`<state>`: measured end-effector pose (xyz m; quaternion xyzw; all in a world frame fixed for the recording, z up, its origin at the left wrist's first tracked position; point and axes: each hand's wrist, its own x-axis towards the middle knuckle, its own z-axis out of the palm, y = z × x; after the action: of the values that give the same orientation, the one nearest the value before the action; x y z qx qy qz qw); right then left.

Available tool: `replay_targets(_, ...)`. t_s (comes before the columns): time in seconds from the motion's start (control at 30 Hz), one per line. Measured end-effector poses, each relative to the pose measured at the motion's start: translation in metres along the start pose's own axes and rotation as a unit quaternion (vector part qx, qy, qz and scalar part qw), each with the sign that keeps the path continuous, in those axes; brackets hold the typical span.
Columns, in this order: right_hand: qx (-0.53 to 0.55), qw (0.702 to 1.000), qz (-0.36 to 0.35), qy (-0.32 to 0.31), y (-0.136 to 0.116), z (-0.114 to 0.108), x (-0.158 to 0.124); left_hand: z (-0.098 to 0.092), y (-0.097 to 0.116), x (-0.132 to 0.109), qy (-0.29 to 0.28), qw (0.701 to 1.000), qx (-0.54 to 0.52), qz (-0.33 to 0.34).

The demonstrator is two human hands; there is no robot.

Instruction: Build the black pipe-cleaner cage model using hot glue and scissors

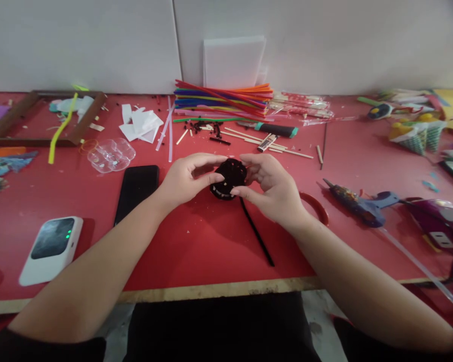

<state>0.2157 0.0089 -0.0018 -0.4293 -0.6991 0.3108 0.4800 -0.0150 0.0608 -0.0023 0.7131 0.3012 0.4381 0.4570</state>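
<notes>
A small round black object [234, 173], like a low coil of fuzzy stems with pale bits at its front edge, sits at the middle of the red table. My left hand [189, 176] grips it from the left, thumb on its near top and fingers along the far side. From the right, my right hand [268, 186] closes round it, thumb at the near right edge and fingers behind. Parts of its sides are hidden by my fingers. A straight black stem [257, 231] lies on the table from below the object toward the front edge.
Behind my hands lie a bundle of coloured pipe cleaners [222, 103], a utility knife [275, 129] and thin wooden sticks [302, 153]. A glue gun [362, 203] rests at right. A black phone [138, 188] and a white device [53, 249] lie at left.
</notes>
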Motion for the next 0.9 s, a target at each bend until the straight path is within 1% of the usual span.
replay_targets(0.07,0.028,1.0,0.001,0.005,0.003,0.0,0.0,-0.001,0.0,0.001,0.012,1.0,-0.002,-0.013)
replay_targets(0.13,0.011,1.0,0.001,0.021,0.004,0.0,0.001,-0.002,0.0,0.001,0.018,1.0,0.02,-0.007)
replay_targets(0.2,-0.035,0.999,0.004,0.025,0.003,-0.001,0.001,-0.002,0.001,0.0,0.018,0.999,0.044,0.012)
replay_targets(0.27,-0.07,0.997,0.011,0.014,0.001,-0.003,0.002,-0.001,0.002,-0.001,0.015,0.998,0.059,0.034)
replay_targets(0.37,-0.079,0.997,0.007,0.019,-0.003,-0.003,0.002,0.0,0.002,-0.001,-0.004,0.993,0.093,0.075)
replay_targets(0.5,-0.106,0.993,-0.027,0.047,-0.009,-0.001,0.0,-0.001,0.001,-0.001,-0.032,0.984,0.118,0.13)
replay_targets(0.6,-0.149,0.985,-0.07,0.058,-0.013,0.001,-0.001,-0.002,0.002,0.0,-0.016,0.98,0.115,0.162)
replay_targets(0.7,-0.164,0.978,-0.109,0.063,-0.015,0.001,-0.002,-0.001,0.003,-0.001,0.01,0.977,0.106,0.183)
replay_targets(0.8,-0.172,0.974,-0.135,0.063,-0.016,0.0,-0.002,0.0,0.004,-0.001,0.023,0.976,0.1,0.194)
replay_targets(0.9,-0.196,0.968,-0.146,0.063,-0.018,-0.001,-0.002,0.001,0.004,-0.001,0.022,0.976,0.096,0.194)
